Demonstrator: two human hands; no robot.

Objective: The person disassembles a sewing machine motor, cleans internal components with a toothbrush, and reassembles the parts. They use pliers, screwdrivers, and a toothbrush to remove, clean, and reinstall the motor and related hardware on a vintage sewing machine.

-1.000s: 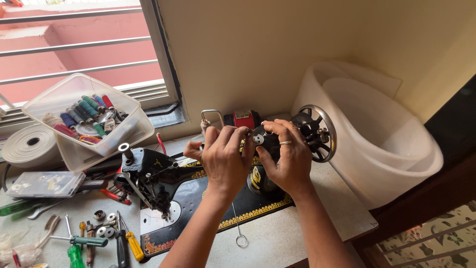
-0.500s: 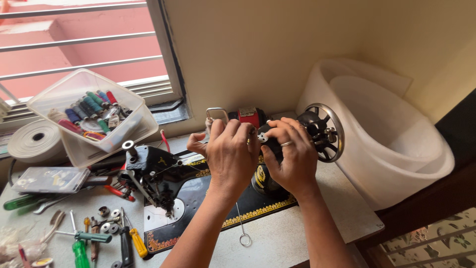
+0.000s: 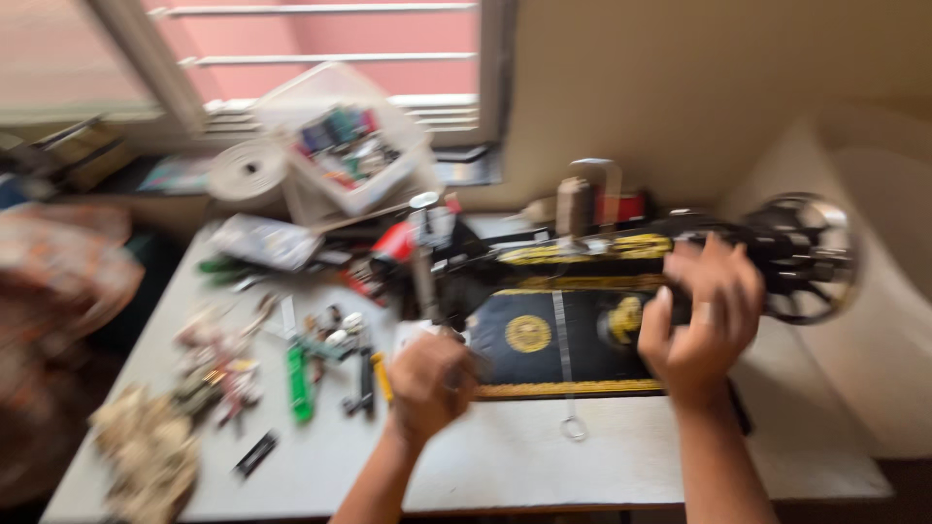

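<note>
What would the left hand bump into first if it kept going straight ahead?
Probably the black sewing machine. The left hand is closed just in front of its needle end, pointing away from the person. The picture is blurred, so the gap is hard to judge.

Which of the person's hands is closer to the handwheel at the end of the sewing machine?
Right. The right hand grips the machine arm just beside the handwheel. The left hand is far off, low at the needle end of the base.

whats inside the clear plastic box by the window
The clear plastic box holds a cluster of small coloured items, mostly green, blue and red; the blur hides what they are. Anything beneath that top layer is covered.
</note>
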